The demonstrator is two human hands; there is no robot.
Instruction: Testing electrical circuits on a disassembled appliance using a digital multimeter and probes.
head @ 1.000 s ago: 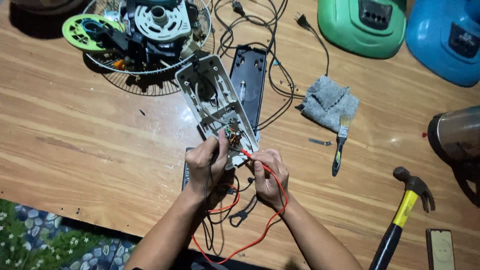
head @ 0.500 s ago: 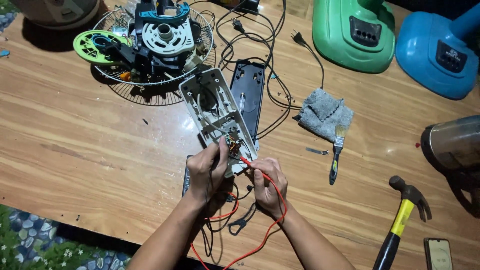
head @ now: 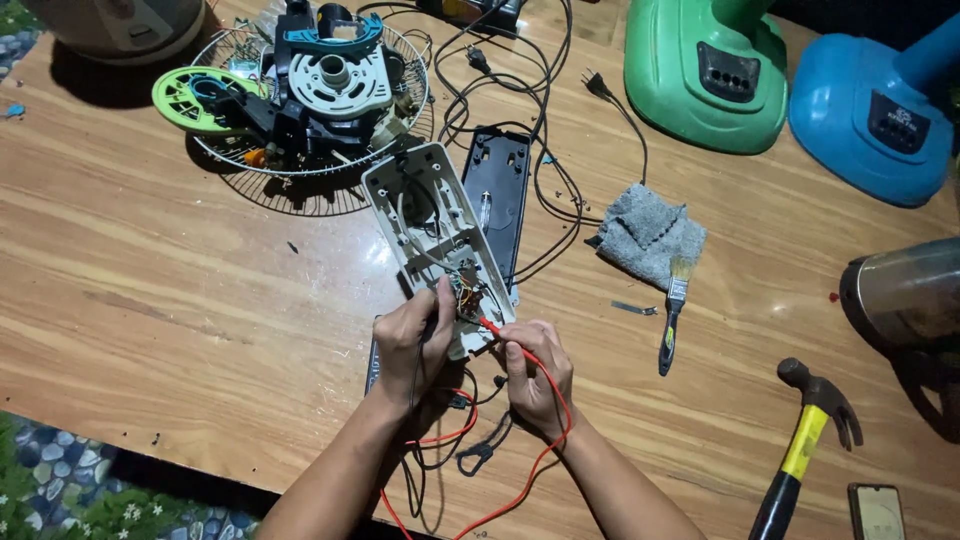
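Two cables (head: 545,190), grey cloth (head: 650,235), paintbrush (head: 672,315), hammer (head: 805,440)

A long white plastic box (head: 436,240) lies open and flat, slanted up and away from the hands. Its near end, full of little coloured wires (head: 466,296), sits right at the fingertips. A thin red stick with a metal tip (head: 492,327) pokes into those wires from the right hand. Its red wire (head: 552,400) loops back around that hand's wrist.
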